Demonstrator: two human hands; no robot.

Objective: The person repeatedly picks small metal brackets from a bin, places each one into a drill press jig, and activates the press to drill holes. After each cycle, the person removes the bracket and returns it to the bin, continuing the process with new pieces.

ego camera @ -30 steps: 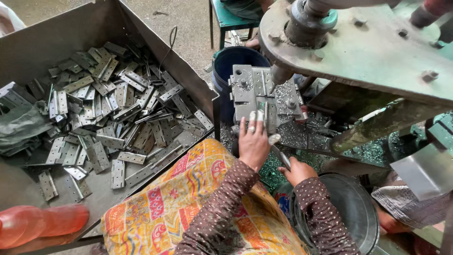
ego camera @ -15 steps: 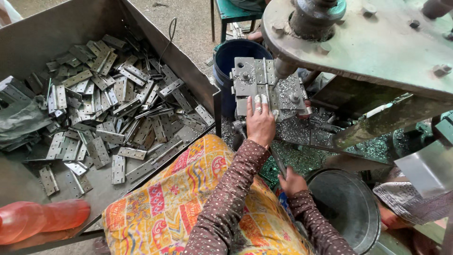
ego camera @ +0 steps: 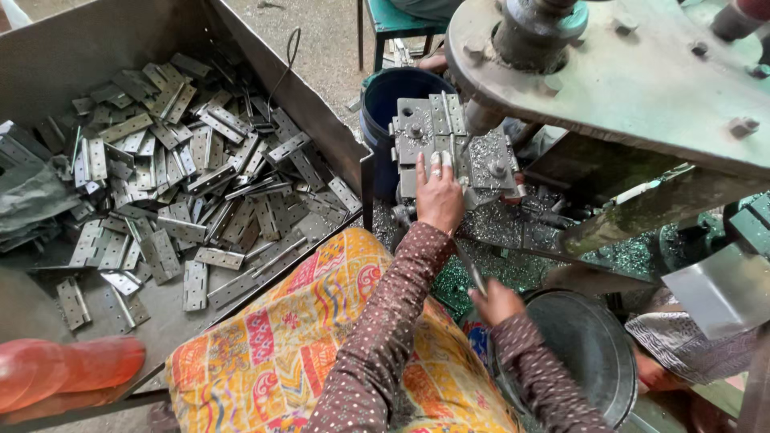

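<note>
we see our left hand (ego camera: 439,195) stretched forward onto the metal die block (ego camera: 437,136) of the press, fingers held together and laid flat, the tips pressing a small hinge plate (ego camera: 446,158) down against the block's face. the block sits under the heavy round press head (ego camera: 609,72), with bolts showing on its top and shiny metal shavings (ego camera: 513,232) scattered over the bench around it.

our right hand (ego camera: 496,303) is drawn back near our lap, closed around a thin metal rod (ego camera: 469,269) that points up and forward toward the block; the rod's tip ends short of the block. just beside this hand, to the right, stands a round dark metal pan (ego camera: 589,353).

to the left lies a big steel tray (ego camera: 321,112) heaped with flat hinge plates (ego camera: 168,184), grey and punched with holes, lying every which way. a dark blue bucket (ego camera: 393,100) stands between the tray's corner and the die block. a bright patterned cloth (ego camera: 297,345) in yellow, red and blue covers our lap, and both sleeves are brown with small dots. at the lower left corner an orange-red rounded thing (ego camera: 64,369) shows, too blurred for us to tell what it is. a green stool (ego camera: 397,18) stands beyond the bucket.
</note>
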